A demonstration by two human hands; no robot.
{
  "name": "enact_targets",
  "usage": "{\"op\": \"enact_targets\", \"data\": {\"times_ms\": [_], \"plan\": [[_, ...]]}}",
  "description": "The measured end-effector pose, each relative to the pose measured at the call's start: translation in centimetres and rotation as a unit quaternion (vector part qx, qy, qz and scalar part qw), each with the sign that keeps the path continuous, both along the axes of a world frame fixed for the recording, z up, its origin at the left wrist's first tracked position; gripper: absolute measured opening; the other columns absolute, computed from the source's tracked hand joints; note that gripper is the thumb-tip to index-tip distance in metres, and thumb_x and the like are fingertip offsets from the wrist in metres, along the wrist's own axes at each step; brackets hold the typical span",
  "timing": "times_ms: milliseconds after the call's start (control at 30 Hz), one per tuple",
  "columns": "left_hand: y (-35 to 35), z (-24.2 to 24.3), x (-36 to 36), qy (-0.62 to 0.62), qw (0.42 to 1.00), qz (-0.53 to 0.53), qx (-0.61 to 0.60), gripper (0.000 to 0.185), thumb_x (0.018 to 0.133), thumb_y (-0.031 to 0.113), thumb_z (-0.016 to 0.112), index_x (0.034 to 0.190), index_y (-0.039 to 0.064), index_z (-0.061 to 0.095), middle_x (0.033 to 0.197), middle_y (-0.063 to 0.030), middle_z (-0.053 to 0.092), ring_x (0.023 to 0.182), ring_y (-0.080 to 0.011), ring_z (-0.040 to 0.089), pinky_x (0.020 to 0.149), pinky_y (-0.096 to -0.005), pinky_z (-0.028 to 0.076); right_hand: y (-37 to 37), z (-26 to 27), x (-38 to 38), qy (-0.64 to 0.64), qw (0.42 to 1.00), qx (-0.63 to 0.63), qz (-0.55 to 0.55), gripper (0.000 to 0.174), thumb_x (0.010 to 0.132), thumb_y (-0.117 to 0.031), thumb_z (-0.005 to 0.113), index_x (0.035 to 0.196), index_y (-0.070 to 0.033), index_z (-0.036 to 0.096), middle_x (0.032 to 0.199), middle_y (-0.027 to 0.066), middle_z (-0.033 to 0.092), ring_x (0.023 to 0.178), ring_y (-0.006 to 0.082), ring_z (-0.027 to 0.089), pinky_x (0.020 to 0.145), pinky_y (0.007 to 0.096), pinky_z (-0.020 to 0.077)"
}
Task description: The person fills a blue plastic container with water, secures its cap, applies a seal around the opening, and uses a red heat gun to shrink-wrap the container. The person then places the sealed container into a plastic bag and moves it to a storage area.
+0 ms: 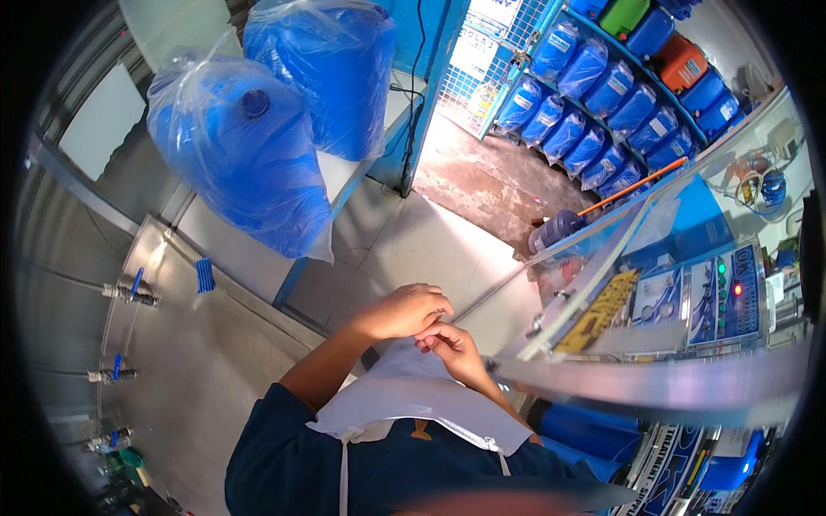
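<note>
My left hand and my right hand meet in front of my chest, fingers bent and touching. Whether something small is between the fingertips cannot be told. Below them hangs a white apron over a dark blue shirt. Ahead to the left, a blue plastic container with a dark cap, wrapped in clear plastic, leans on a white surface. Another wrapped blue container stands just behind it.
A stainless steel counter with valves and a blue sponge lies left. Shelves of wrapped blue jugs stand ahead right, beyond a doorway. A glass partition and a control panel with lights are on the right.
</note>
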State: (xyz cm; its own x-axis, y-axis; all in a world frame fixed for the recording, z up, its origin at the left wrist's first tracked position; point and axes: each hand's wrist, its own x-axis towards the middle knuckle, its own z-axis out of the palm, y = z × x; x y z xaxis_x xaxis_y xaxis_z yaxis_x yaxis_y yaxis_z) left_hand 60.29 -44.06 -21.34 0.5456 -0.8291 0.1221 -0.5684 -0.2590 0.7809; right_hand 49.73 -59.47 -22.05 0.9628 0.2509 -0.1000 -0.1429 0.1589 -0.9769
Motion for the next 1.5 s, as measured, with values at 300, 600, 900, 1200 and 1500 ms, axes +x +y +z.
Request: {"op": "enact_targets", "data": {"times_ms": [300,600,900,1200,1500], "plan": [[0.6,-0.2,1.8,0.036,0.998,-0.001,0.048,0.021,0.084,0.014,0.061,0.101,0.003,0.066,0.097,-0.0146,0.065,0.093,-0.0338,0.062,0.082,-0.0425,0.049,-6.5,-2.6,3.9,0.051,0.993,-0.049,-0.095,0.022,0.093,0.002,0.048,0.109,0.001,0.064,0.088,0.0021,0.062,0.083,0.0099,0.059,0.073,0.0249,0.0487],[-1.5,-0.3,10.5,0.0,0.976,0.218,0.027,0.02,0.087,0.015,0.063,0.104,0.008,0.067,0.101,-0.0114,0.061,0.097,-0.0299,0.059,0.085,-0.0383,0.047,-13.9,0.5,19.6,-0.084,0.975,-0.183,0.098,0.022,0.089,0.002,0.054,0.108,-0.002,0.065,0.087,0.0008,0.063,0.079,0.0073,0.058,0.072,0.0231,0.0471],[-5.4,-0.9,16.2,-0.037,0.841,0.54,0.022,0.03,0.081,0.014,0.067,0.11,0.006,0.065,0.108,-0.0137,0.058,0.095,-0.0308,0.06,0.085,-0.0393,0.048,-17.0,6.0,39.8,-0.291,0.878,-0.313,0.216,0.02,0.085,-0.004,0.06,0.103,-0.005,0.067,0.09,0.0115,0.067,0.074,0.0206,0.064,0.068,0.0301,0.0516],[0.7,-8.0,22.0,0.164,0.662,0.73,-0.034,0.058,0.084,0.02,0.064,0.136,0.0,0.048,0.114,-0.0189,0.064,0.091,-0.0273,0.066,0.082,-0.0373,0.051,4.7,22.8,57.0,-0.642,0.755,-0.104,0.084,0.014,0.086,-0.005,0.057,0.097,-0.003,0.064,0.079,0.0123,0.063,0.068,0.0211,0.062,0.063,0.0314,0.0496],[3.6,-11.9,29.2,0.18,0.586,0.755,-0.235,0.06,0.096,0.045,0.047,0.137,0.001,0.046,0.116,-0.0147,0.063,0.092,-0.0224,0.064,0.083,-0.0326,0.051,16.0,26.8,68.0,-0.411,0.738,-0.324,0.426,0.028,0.095,-0.029,0.052,0.101,-0.004,0.065,0.08,0.005,0.064,0.069,0.0133,0.062,0.06,0.0287,0.0523]]}}
